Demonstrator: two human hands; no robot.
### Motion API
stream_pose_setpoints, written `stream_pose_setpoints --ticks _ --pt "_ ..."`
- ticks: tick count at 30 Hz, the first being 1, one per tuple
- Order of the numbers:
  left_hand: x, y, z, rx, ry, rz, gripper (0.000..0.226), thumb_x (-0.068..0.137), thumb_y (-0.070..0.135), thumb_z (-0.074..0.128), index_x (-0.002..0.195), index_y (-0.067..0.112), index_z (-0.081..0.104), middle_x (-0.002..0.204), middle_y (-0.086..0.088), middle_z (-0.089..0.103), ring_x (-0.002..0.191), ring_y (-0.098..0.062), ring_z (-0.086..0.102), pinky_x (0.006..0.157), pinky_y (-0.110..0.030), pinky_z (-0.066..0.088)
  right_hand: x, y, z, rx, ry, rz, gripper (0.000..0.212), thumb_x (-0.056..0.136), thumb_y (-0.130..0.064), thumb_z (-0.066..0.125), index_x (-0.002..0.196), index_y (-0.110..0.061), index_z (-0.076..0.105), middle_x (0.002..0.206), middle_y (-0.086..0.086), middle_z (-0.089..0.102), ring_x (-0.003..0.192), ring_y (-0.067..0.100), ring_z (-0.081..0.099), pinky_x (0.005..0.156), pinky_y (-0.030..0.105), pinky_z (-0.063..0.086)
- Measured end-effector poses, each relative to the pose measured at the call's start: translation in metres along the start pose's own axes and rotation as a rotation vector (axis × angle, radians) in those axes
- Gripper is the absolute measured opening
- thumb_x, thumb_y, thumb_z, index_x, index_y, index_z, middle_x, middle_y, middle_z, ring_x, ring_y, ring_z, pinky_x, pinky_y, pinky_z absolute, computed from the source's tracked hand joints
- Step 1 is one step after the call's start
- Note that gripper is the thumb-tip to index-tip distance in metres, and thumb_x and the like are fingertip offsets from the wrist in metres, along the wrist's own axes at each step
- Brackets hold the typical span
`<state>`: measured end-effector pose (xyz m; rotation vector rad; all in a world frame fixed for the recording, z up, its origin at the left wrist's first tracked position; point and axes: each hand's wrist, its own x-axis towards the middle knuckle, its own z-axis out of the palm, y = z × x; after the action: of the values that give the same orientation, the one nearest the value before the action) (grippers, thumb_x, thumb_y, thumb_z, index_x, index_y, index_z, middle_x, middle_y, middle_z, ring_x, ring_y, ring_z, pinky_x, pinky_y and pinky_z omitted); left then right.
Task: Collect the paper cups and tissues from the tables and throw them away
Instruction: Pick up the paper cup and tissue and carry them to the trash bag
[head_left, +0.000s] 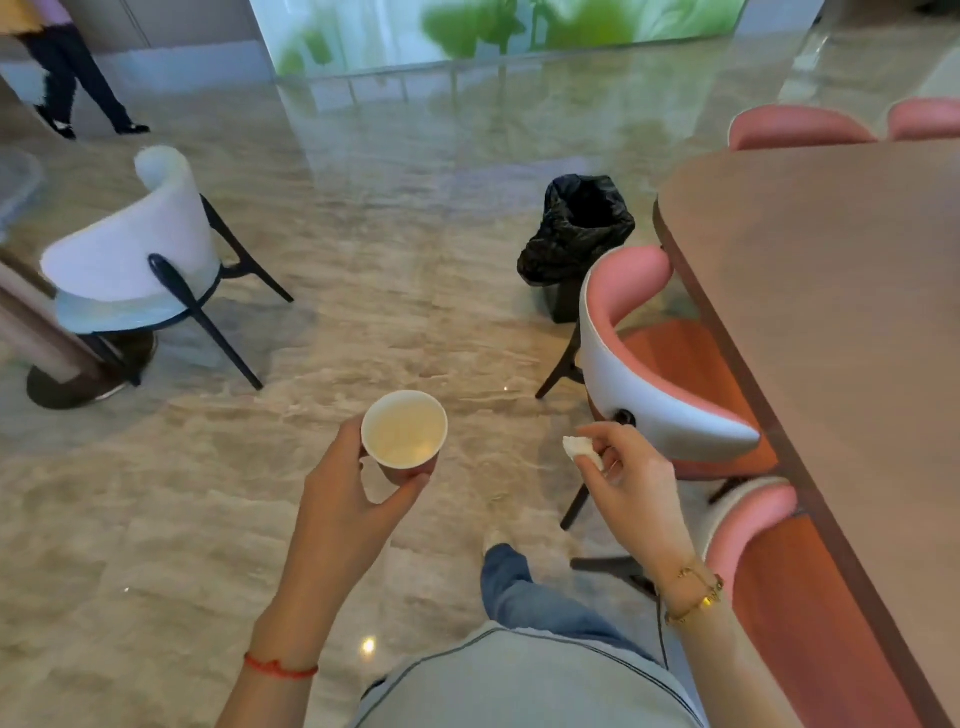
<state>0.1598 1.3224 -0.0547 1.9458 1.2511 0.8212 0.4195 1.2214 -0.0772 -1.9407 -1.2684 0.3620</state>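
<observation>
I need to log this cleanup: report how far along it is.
Done: the visible part of the brown table shows no litter. In hand: the left hand grips a paper cup, and the right hand pinches a crumpled tissue. Left: both must go into the black-lined bin standing ahead beside the pink chair.

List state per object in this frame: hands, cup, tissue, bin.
left hand: grips the paper cup
paper cup: upright, carried above the floor
right hand: pinches the tissue
tissue: crumpled, in the fingers
bin: on the floor ahead, black liner open, contents not visible
</observation>
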Motion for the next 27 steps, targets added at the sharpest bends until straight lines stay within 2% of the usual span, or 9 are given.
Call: stream_pose_setpoints --ticks 4,8,11,15,18,23,27 --pt "0.112 0.004 0.012 0.012 0.024 0.016 0.06 0.072 0.043 0.078 0.122 0.04 0.045 0.112 0.034 0.053 0.106 0.011 0.05 0.076 -0.002 0.041 0.118 0.003 0.006 -0.009 -0.004 -0.028 0.023 0.084 -0.011 0.069 0.104 -0.018 0.065 0.085 -0.01 0.056 0.076 0.004 0.054 0.069 0.007 0.04" --pt "0.205 0.004 0.021 0.001 0.043 0.036 0.059 0.072 0.044 0.076 0.121 0.044 0.044 0.114 0.035 0.052 0.107 0.01 0.051 0.078 -0.008 0.042 0.22 0.001 0.014 -0.017 0.005 -0.068 0.025 0.083 -0.01 0.068 0.107 -0.017 0.065 0.087 -0.002 0.06 0.074 0.01 0.055 0.069 0.013 0.042" --pt "0.262 -0.003 0.031 -0.009 0.036 0.029 0.062 0.071 0.048 0.075 0.124 0.042 0.044 0.117 0.034 0.052 0.109 0.009 0.051 0.081 -0.011 0.043 0.279 0.003 0.025 -0.011 0.016 -0.073 0.026 0.083 -0.009 0.068 0.107 -0.018 0.065 0.085 -0.003 0.059 0.075 0.015 0.055 0.069 0.019 0.044" --pt "0.341 -0.018 0.05 -0.014 0.005 0.02 0.066 0.067 0.058 0.069 0.125 0.039 0.045 0.116 0.033 0.052 0.108 0.009 0.051 0.08 -0.01 0.042 0.344 0.02 0.046 -0.005 -0.006 -0.024 0.024 0.084 -0.009 0.067 0.107 -0.019 0.065 0.089 -0.004 0.059 0.079 0.008 0.055 0.07 0.012 0.042" --pt "0.415 -0.031 0.068 -0.015 -0.041 0.033 0.063 0.069 0.053 0.074 0.123 0.037 0.046 0.114 0.032 0.053 0.106 0.007 0.052 0.078 -0.01 0.042 0.399 0.038 0.06 -0.006 0.006 0.04 0.024 0.084 -0.009 0.067 0.105 -0.02 0.065 0.088 -0.006 0.059 0.079 0.006 0.055 0.068 0.008 0.041" --pt "0.554 -0.035 0.095 -0.026 -0.106 0.095 0.061 0.071 0.045 0.078 0.12 0.041 0.044 0.112 0.032 0.052 0.106 0.011 0.05 0.075 -0.009 0.042 0.512 0.055 0.072 0.005 0.072 0.1 0.024 0.086 -0.013 0.065 0.108 -0.022 0.063 0.094 -0.008 0.061 0.084 0.005 0.056 0.071 0.015 0.043" --pt "0.667 -0.026 0.12 -0.043 -0.183 0.178 0.061 0.071 0.042 0.079 0.12 0.046 0.041 0.11 0.037 0.05 0.104 0.018 0.047 0.075 -0.003 0.041 0.607 0.063 0.076 -0.007 0.213 0.139 0.027 0.084 -0.007 0.066 0.11 -0.016 0.064 0.095 -0.001 0.063 0.084 0.009 0.058 0.073 0.006 0.041"
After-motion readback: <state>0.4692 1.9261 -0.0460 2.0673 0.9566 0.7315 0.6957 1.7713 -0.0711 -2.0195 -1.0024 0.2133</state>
